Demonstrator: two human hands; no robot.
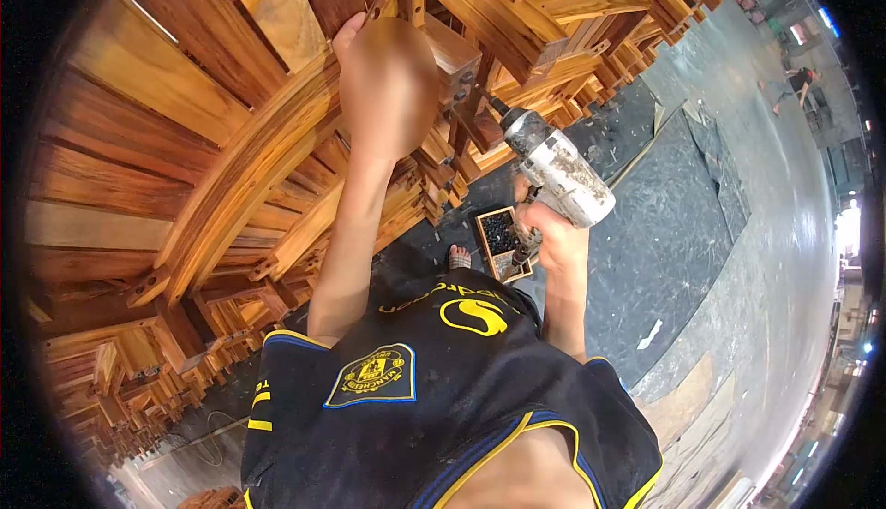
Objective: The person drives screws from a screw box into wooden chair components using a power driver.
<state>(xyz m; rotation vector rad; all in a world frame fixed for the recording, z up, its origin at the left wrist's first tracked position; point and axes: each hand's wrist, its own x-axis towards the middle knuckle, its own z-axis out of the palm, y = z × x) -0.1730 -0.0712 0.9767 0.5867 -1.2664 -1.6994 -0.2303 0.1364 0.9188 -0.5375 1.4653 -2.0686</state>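
Observation:
My left hand (388, 94) is closed over the wooden frame of a slatted furniture piece (249, 154), beside a square wooden block end (454, 73) with dark holes. Its fingers are blurred; the thumb shows at the upper left. In my right hand (554, 237) is a worn silver and black power driver (565, 177), gripped by its handle. The driver's bit points up and left, close to the block's end; whether it touches cannot be made out.
Below the driver, a small divided wooden box (503, 237) holds many small dark pieces, probably screws. Stacked wooden furniture (572, 66) extends to the upper right and lower left. Dark sheeting (646, 204) covers the floor at right. Another person (796, 84) is far off.

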